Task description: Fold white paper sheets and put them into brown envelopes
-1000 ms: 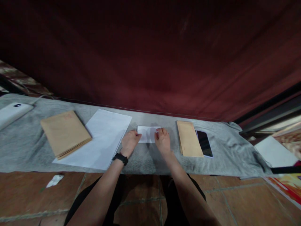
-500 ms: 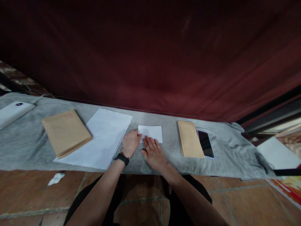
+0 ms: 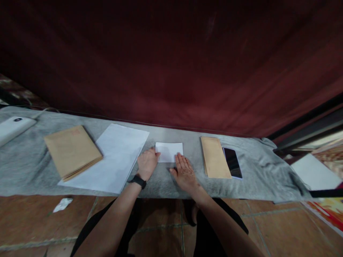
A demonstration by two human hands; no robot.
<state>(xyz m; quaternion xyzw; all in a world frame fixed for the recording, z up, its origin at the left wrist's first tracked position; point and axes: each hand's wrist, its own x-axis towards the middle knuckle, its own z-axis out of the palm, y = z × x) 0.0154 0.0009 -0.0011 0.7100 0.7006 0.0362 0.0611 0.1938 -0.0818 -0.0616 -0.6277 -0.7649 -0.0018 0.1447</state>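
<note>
A small folded sheet of white paper (image 3: 168,151) lies flat on the grey cloth in front of me. My left hand (image 3: 148,163), with a black band at the wrist, is closed at the paper's left edge, its thumb on that edge. Flat and stretched out, the fingers of my right hand (image 3: 184,173) rest on the paper's lower right corner, the thumb apart. Left of my left hand lies a stack of large white sheets (image 3: 118,157), partly covered by brown envelopes (image 3: 73,148). Narrower brown envelopes (image 3: 215,157) lie to the right of my right hand.
A dark-screened phone (image 3: 232,162) touches the narrow envelopes. On the far left sits a white device (image 3: 16,128) with a cable. The grey cloth (image 3: 257,175) drapes over the bench, with a dark red curtain (image 3: 171,71) behind. Scrap paper (image 3: 63,204) lies on the tiled floor.
My right hand has slid right across the folded paper, from its middle to its lower right corner. My left hand stays at the left edge. The view has shifted slightly.
</note>
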